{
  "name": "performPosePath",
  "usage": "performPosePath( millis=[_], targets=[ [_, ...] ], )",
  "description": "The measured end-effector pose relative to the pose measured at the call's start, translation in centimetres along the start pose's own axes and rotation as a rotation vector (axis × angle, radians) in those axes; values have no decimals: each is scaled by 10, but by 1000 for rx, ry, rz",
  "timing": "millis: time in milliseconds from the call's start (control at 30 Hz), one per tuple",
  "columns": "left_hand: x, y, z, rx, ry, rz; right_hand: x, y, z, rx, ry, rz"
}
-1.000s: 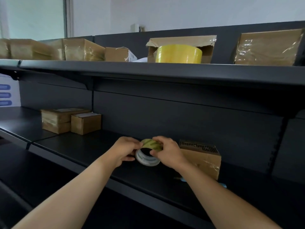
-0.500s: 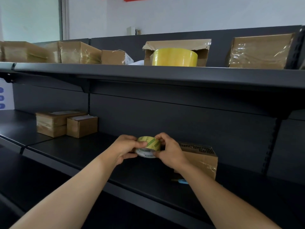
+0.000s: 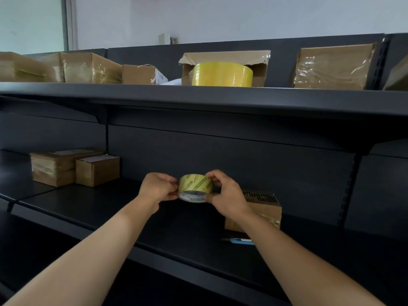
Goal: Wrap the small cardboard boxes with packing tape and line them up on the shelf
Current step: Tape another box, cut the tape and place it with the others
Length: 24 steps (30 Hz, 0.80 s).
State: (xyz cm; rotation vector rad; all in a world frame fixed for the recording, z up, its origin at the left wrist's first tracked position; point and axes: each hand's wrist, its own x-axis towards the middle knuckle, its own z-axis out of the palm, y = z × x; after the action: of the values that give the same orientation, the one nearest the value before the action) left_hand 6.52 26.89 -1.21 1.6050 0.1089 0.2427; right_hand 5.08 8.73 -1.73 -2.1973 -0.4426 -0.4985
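A small roll of clear packing tape (image 3: 195,188) with green print is held above the dark middle shelf (image 3: 110,208). My left hand (image 3: 157,189) pinches its left side, and my right hand (image 3: 225,195) grips its right side with thumb below and fingers over the top. Behind my right wrist a small cardboard box (image 3: 265,212) stands on the same shelf, partly hidden. Two small boxes (image 3: 97,170) sit together at the shelf's left end.
A blue utility knife (image 3: 239,240) lies on the shelf near its front edge. The upper shelf (image 3: 198,96) carries several tape-wrapped boxes, a large yellow tape roll (image 3: 221,74) in front of an opened carton, and a wrapped box (image 3: 333,66) at the right.
The roll has been lifted a little and turned so its taped outer face points toward me instead of its hole. Both hands stayed on it.
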Motion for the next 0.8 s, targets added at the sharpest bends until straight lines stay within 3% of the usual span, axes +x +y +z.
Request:
performPosePath(
  millis=[433,700,800],
  targets=[
    [2,7,12,-52,-187,-246,4,9,-16,16,112,-81],
    [2,10,23,41,-203,-154,6,12,-23,12,100,-71],
    [0,12,26,-42,-223,-137,6,13,-31,-28,76,-57]
  ],
)
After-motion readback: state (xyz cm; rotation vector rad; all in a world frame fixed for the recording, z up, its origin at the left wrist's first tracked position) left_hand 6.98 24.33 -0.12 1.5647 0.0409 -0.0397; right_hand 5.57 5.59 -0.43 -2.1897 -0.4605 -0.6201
